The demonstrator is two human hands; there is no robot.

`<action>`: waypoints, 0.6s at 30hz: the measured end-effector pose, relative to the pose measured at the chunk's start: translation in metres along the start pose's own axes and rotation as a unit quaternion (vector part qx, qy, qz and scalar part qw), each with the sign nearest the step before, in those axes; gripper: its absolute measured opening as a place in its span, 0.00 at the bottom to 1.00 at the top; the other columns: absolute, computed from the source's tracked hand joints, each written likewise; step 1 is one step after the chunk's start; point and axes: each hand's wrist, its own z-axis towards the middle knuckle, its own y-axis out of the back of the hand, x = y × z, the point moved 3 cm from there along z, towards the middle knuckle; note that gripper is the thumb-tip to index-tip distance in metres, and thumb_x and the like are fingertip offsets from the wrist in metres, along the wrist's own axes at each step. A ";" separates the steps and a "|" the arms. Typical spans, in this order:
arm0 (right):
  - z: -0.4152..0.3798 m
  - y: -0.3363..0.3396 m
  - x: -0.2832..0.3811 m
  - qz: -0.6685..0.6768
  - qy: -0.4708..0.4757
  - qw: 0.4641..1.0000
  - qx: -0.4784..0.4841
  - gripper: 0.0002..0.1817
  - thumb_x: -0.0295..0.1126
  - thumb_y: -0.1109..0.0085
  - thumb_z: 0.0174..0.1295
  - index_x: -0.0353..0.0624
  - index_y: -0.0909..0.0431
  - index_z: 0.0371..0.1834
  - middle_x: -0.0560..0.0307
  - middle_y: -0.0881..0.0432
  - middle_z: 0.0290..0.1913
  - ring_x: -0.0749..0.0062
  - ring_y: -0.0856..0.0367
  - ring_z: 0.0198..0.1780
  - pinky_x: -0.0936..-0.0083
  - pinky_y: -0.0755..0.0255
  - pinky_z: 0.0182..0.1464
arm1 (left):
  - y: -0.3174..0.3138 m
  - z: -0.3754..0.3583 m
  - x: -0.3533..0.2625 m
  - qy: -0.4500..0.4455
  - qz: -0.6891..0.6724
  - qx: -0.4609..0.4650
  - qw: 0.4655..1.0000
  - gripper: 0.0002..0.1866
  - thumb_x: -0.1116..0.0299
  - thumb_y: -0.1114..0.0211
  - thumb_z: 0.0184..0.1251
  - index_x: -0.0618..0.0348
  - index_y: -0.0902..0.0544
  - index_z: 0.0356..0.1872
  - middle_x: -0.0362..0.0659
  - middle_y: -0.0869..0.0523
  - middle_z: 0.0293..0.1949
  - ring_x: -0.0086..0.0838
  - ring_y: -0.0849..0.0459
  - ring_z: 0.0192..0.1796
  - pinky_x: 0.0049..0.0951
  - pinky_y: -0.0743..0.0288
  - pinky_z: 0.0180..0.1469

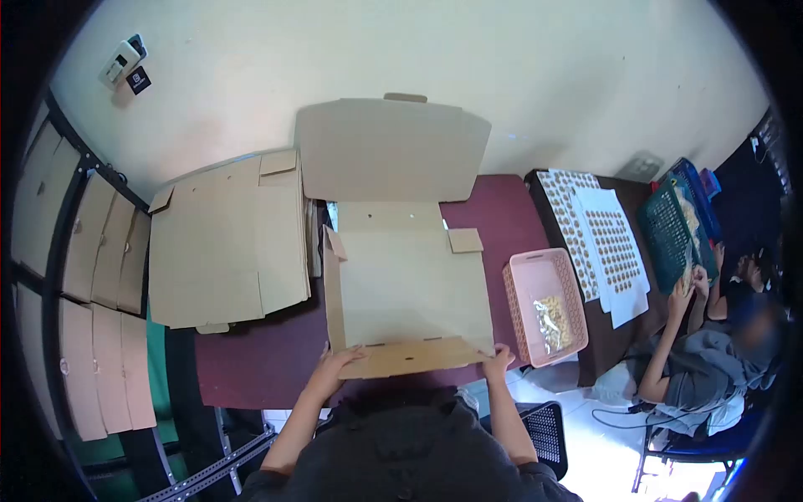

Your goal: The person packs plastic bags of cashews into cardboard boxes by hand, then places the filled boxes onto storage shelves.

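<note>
In front of me an unfolded cardboard box (410, 276) lies on the table, its large lid flap (393, 151) standing against the wall. The front panel (418, 356) is folded up along the near edge. My left hand (341, 361) grips the left end of that panel, its fingers over the top. At the opposite end, my right hand (499, 360) pinches the panel's right corner. The left side panel (333, 293) stands partly raised, while a small tab (464, 241) sticks out on the right.
A stack of flat cardboard boxes (230, 243) lies to the left. On the right are a pink basket (517, 314) with small packets, printed sticker sheets (611, 251) and a green basket (665, 230). A co-worker (711, 360) sits at far right. Shelves (92, 251) hold boxes at left.
</note>
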 end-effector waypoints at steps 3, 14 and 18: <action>0.000 0.001 0.011 -0.082 0.140 0.982 -0.101 0.33 0.35 0.26 0.41 0.36 0.36 0.47 0.46 0.24 0.27 0.59 0.25 0.41 0.65 0.30 0.46 | -0.002 0.001 0.004 -0.011 -0.007 -0.003 1.000 0.21 0.77 0.41 0.52 0.48 0.21 0.50 0.41 0.25 0.59 0.42 0.31 0.63 0.53 0.53 0.69; 0.033 0.025 0.035 0.565 -0.333 0.709 0.260 0.07 0.27 0.53 0.61 0.34 0.27 0.35 0.58 0.23 0.22 0.76 0.25 0.17 0.88 0.27 0.17 | -0.035 -0.013 0.000 -0.063 -0.095 -0.003 0.993 0.20 0.79 0.41 0.52 0.50 0.19 0.49 0.53 0.38 0.67 0.47 0.35 0.66 0.38 0.38 0.64; 0.020 0.015 0.037 0.548 -0.193 0.750 0.317 0.09 0.34 0.48 0.62 0.39 0.27 0.34 0.60 0.24 0.21 0.78 0.26 0.18 0.82 0.30 0.20 | -0.043 -0.019 -0.011 -0.026 -0.098 -0.031 0.994 0.24 0.82 0.43 0.50 0.50 0.19 0.50 0.53 0.43 0.69 0.46 0.42 0.70 0.41 0.48 0.69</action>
